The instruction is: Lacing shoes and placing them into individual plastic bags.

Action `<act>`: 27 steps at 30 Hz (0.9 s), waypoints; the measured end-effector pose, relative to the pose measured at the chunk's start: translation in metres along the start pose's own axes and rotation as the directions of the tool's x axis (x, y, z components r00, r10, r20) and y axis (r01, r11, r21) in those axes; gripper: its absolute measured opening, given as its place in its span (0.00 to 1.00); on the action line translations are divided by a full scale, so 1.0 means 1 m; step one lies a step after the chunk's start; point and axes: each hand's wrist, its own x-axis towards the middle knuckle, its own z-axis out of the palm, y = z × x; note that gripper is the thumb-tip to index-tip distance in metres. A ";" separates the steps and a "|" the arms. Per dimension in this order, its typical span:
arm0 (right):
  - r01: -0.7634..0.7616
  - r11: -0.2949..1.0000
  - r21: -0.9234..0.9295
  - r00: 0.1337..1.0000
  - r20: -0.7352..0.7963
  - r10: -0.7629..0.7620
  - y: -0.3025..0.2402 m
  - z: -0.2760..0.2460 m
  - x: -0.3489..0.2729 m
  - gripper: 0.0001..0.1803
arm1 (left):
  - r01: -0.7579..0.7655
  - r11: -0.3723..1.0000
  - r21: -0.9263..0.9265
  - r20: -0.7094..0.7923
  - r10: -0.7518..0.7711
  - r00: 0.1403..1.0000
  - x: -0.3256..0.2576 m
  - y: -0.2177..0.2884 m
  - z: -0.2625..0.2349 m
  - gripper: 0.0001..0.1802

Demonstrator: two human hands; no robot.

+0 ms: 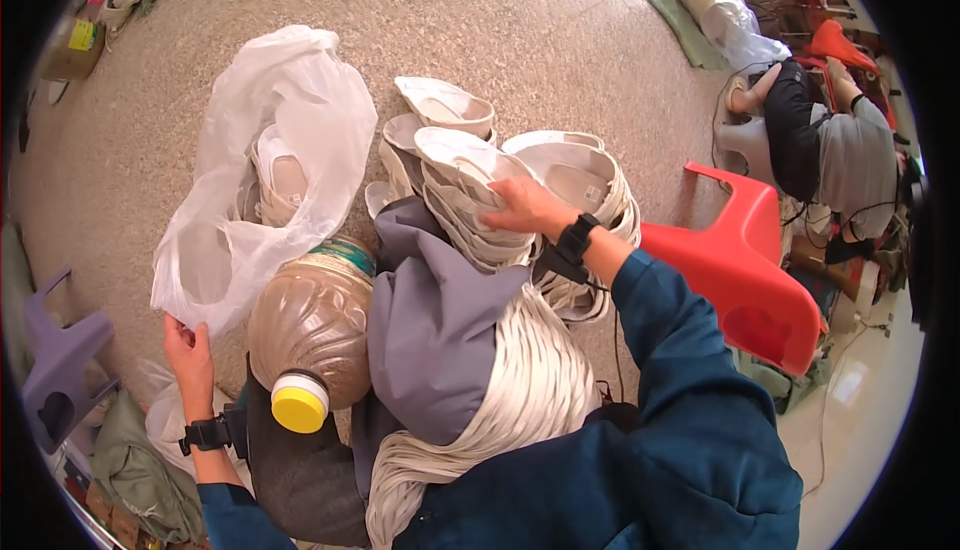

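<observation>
Several shoes [468, 205] under right hand [528, 208]

Filmy white bag [345, 115] gapes open on the left, pale footwear [287, 178] inside; off-white shoes [462, 212] sit nested to its right.

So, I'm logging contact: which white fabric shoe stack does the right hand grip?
The middle white fabric shoe stack: the right hand grips its edge; it holds neither the rear stack nor right stack.

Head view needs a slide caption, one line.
Left grip pinches a plastic bag with a shoe inside; right grip holds stacked pale shoes.
</observation>
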 end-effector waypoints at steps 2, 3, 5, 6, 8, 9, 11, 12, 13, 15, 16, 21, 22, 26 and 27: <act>0.008 1.000 0.014 1.000 0.000 -0.008 0.004 -0.003 0.005 0.23 | -0.016 1.000 0.017 -0.005 0.016 1.000 -0.003 0.002 -0.001 0.33; -0.005 0.999 0.038 1.000 0.027 0.004 0.006 -0.005 0.004 0.23 | -0.018 1.000 0.023 -0.006 0.018 1.000 -0.007 0.004 -0.004 0.33; -0.061 0.995 0.073 0.995 0.080 0.056 0.012 -0.009 0.003 0.25 | 0.172 0.944 0.282 -0.032 -0.170 0.985 -0.014 0.033 0.007 0.32; -0.061 0.995 0.077 0.995 0.080 0.055 0.015 -0.007 0.003 0.25 | 0.172 0.942 0.287 -0.032 -0.170 0.985 -0.019 0.041 0.010 0.32; 0.053 0.997 0.055 0.998 -0.020 -0.052 0.012 -0.005 0.004 0.26 | 0.085 0.943 0.321 -0.011 -0.086 0.996 -0.028 0.058 0.009 0.32; 0.056 0.997 0.058 0.998 -0.021 -0.055 0.011 -0.004 0.002 0.26 | 0.084 0.942 0.324 -0.013 -0.085 0.996 -0.034 0.064 0.007 0.32; -0.048 0.991 -0.128 0.998 0.024 0.051 -0.004 -0.007 -0.004 0.28 | 0.007 0.924 0.382 -0.023 0.002 1.000 -0.053 0.071 -0.003 0.31; -0.049 0.991 -0.124 0.998 0.026 0.052 -0.005 -0.005 -0.006 0.28 | 0.008 0.923 0.385 -0.021 0.000 1.000 -0.066 0.078 -0.011 0.31; -0.055 0.993 -0.109 0.999 -0.009 0.054 -0.006 -0.006 -0.011 0.29 | -0.021 0.895 0.445 0.021 0.013 1.000 -0.081 0.091 -0.023 0.30; -0.066 0.994 -0.089 0.997 -0.043 0.062 -0.003 -0.006 -0.017 0.30 | -0.023 0.882 0.470 0.060 -0.006 0.998 -0.116 0.116 -0.039 0.27; -0.056 0.995 -0.086 0.997 -0.049 0.052 0.002 -0.004 -0.015 0.30 | 0.007 0.898 0.440 0.055 -0.035 0.998 -0.137 0.127 -0.040 0.25; -0.140 0.975 -0.173 0.990 -0.017 0.139 -0.017 0.004 -0.012 0.33 | 0.026 0.865 0.501 0.085 -0.079 0.993 -0.226 0.136 -0.006 0.19; -0.077 0.948 -0.310 0.993 0.059 0.100 -0.030 0.009 -0.016 0.35 | -0.080 0.810 0.581 0.068 0.050 0.996 -0.237 0.126 0.003 0.18; 0.009 0.919 -0.394 0.988 0.147 0.054 -0.041 0.056 -0.027 0.34 | -0.073 0.802 0.592 -0.024 0.108 0.994 -0.240 0.120 0.012 0.14; 0.005 0.898 -0.439 0.992 0.117 0.052 -0.038 0.071 -0.033 0.31 | -0.070 0.802 0.593 -0.032 0.111 0.993 -0.239 0.122 0.014 0.14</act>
